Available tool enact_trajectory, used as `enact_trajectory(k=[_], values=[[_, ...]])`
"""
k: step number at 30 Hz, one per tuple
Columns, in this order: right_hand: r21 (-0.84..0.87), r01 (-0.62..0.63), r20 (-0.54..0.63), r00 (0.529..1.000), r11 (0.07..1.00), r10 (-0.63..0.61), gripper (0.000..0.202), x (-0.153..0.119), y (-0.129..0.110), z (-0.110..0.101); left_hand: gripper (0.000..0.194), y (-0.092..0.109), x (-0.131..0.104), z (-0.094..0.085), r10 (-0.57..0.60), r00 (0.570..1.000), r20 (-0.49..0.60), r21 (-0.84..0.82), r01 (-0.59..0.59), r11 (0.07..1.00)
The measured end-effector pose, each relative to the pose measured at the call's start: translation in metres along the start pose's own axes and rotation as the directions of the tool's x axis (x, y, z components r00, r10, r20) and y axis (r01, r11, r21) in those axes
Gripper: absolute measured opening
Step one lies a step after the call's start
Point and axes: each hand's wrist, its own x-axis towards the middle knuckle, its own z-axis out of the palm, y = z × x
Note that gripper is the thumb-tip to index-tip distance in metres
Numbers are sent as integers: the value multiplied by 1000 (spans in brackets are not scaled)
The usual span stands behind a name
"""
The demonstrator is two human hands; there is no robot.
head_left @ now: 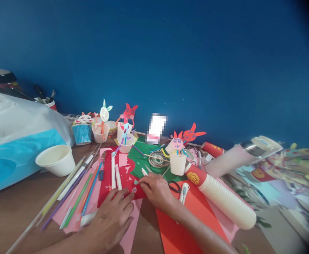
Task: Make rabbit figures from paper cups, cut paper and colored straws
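Observation:
My left hand (116, 216) rests palm down at the lower edge of the red paper (108, 178), fingers bent and slightly apart, holding nothing I can see. Just beyond its fingertips lie two white markers (113, 173). My right hand (156, 192) is over the right side of the red paper, fingers closed together and pointing left; what they grip, if anything, is hidden. A small round paper piece (134, 189) and a pale green bit (135, 182) lie by its fingertips. A white marker end (144, 171) shows behind it. Scissors (174, 186) lie partly under that hand.
Paper cups with animal-faced figures (178, 164) stand at the back before a blue wall. A stack of cups (223, 197) and a box cutter (184, 193) lie right. Coloured pipe cleaners (77, 201), a white bowl (57, 160) and a plastic bag (19, 123) are left.

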Motion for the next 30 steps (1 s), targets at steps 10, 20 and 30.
enact_trajectory(k=[10,20,30], values=[[-85,46,-22,999,995,-48,19,-4,-6,11,25,3,0,-3,14,1000,1,18,-14,1000],[-123,93,-34,995,988,-98,19,-6,-6,13,26,1,-2,-2,9,1000,7,38,-9,999],[-81,45,-46,998,996,-48,16,-5,-9,12,25,2,-1,-1,1,1000,10,23,-1,1000]])
